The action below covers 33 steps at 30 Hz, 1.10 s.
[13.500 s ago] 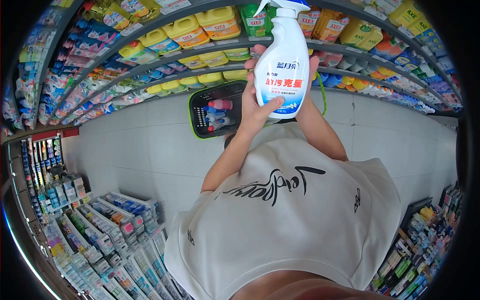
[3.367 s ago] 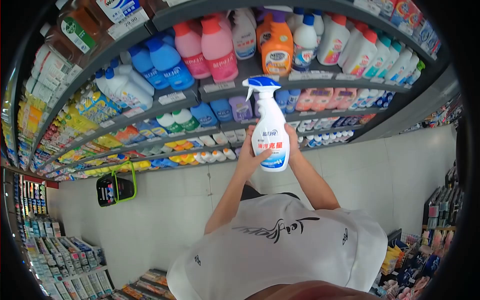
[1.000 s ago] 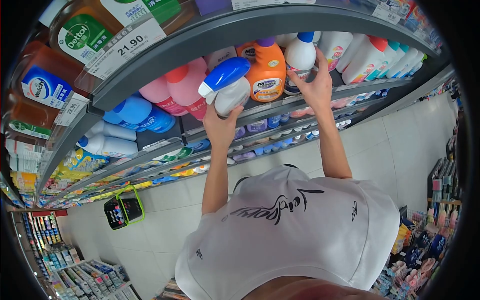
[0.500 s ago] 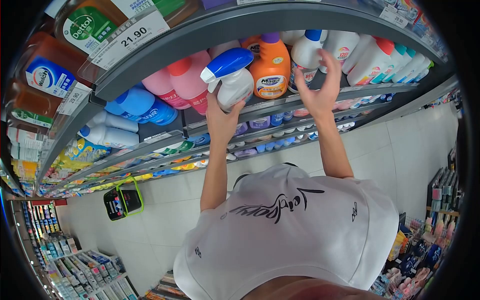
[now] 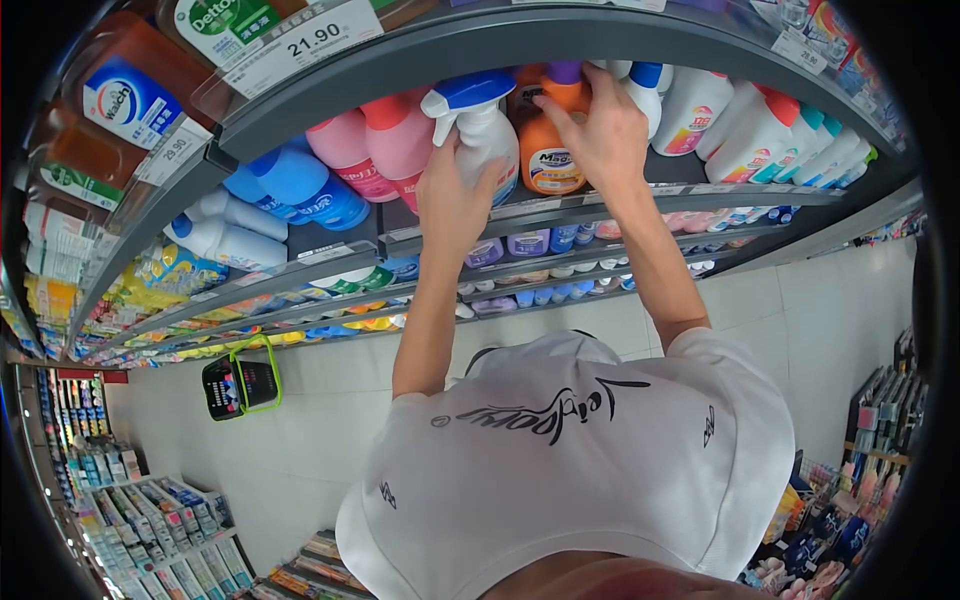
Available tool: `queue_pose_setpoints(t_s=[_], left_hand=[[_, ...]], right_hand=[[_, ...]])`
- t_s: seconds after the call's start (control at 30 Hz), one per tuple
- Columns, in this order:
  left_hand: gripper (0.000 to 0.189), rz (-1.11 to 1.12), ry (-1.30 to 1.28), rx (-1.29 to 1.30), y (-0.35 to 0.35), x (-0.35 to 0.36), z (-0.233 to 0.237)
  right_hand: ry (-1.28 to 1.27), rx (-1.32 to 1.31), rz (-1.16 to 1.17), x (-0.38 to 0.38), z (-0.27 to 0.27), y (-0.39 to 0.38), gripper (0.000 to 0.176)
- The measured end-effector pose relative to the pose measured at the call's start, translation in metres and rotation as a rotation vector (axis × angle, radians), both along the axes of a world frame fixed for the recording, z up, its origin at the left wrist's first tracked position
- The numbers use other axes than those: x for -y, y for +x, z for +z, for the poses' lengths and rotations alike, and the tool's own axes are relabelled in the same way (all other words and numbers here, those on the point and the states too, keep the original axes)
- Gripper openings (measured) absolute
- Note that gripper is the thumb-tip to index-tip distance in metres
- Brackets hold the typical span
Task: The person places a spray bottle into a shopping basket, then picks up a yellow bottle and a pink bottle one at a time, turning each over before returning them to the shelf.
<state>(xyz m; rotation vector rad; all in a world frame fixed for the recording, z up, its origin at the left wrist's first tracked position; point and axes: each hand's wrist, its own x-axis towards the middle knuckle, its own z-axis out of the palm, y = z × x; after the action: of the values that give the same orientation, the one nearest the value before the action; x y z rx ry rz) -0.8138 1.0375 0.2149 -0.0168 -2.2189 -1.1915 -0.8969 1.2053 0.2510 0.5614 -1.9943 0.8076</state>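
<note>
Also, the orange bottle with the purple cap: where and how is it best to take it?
Probably at the shoulder of the orange bottle, just under the purple cap, from the front: it narrows there, the upper shelf seems to overhang it, and the trigger spray bottle stands close on its left.

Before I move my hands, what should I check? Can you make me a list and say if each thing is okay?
1. Left hand on the spray bottle: ok, it is around the white body.
2. Spray bottle resting on the shelf: cannot tell, its contact underneath isn't clear.
3. Right hand firm on the orange bottle: cannot tell; it is at the neck, but the grip isn't clear.
4. Wide gap between those two bottles: not ok, they stand close together.
5. Basket close to your hands: not ok, it is on the floor, off to your left.
</note>
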Motion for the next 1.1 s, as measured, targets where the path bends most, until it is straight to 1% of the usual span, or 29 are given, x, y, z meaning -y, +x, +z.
queue_pose_setpoints(t_s=[0.1, 0.23, 0.3, 0.43, 0.5, 0.53, 0.6, 0.7, 0.73, 0.8, 0.87, 0.93, 1.07, 1.1], left_hand=[[0.054, 0.031, -0.048, 0.049, -0.002, -0.001, 0.008], [0.052, 0.04, -0.047, 0.027, -0.002, -0.01, 0.016], [0.053, 0.084, -0.055, 0.074, -0.001, -0.014, 0.019], [0.053, 0.084, -0.036, 0.01, -0.009, -0.016, 0.013], [0.049, 0.055, 0.037, -0.118, -0.018, -0.015, 0.007], [0.049, 0.059, 0.038, -0.121, -0.022, -0.016, 0.008], [0.045, 0.023, 0.121, -0.178, -0.027, -0.018, 0.012], [0.041, -0.012, 0.145, -0.172, -0.035, -0.021, 0.016], [0.041, -0.006, 0.147, -0.173, -0.04, -0.021, 0.014], [0.04, -0.027, 0.112, -0.263, -0.051, -0.019, 0.009], [0.039, -0.051, 0.133, -0.267, -0.057, -0.015, 0.006], [0.039, -0.133, 0.199, -0.279, -0.056, -0.014, 0.006], [0.038, -0.156, 0.194, -0.289, -0.061, -0.01, 0.002], [0.036, -0.19, 0.237, -0.287, -0.063, -0.008, -0.001]], right_hand=[[0.008, 0.048, 0.004, 0.0, 0.003, 0.002, 0.048], [-0.002, 0.082, 0.008, 0.0, 0.009, 0.007, 0.046], [-0.036, 0.106, 0.024, 0.0, 0.01, 0.01, 0.043], [-0.061, 0.177, 0.05, -0.001, 0.014, 0.016, 0.041], [-0.064, 0.194, 0.064, 0.0, 0.014, 0.016, 0.04], [-0.063, 0.192, 0.069, 0.0, 0.015, 0.016, 0.04], [-0.062, 0.191, 0.062, 0.0, 0.015, 0.017, 0.04], [-0.058, 0.184, 0.039, 0.0, 0.011, 0.013, 0.045], [-0.055, 0.185, 0.044, -0.001, 0.01, 0.013, 0.045], [-0.075, 0.179, 0.036, -0.002, 0.009, 0.012, 0.045], [-0.073, 0.186, 0.042, -0.002, 0.012, 0.014, 0.043], [-0.07, 0.199, 0.047, -0.003, 0.013, 0.016, 0.041], [-0.08, 0.216, 0.058, -0.003, 0.013, 0.014, 0.041], [-0.082, 0.232, 0.065, -0.003, 0.013, 0.014, 0.041]])
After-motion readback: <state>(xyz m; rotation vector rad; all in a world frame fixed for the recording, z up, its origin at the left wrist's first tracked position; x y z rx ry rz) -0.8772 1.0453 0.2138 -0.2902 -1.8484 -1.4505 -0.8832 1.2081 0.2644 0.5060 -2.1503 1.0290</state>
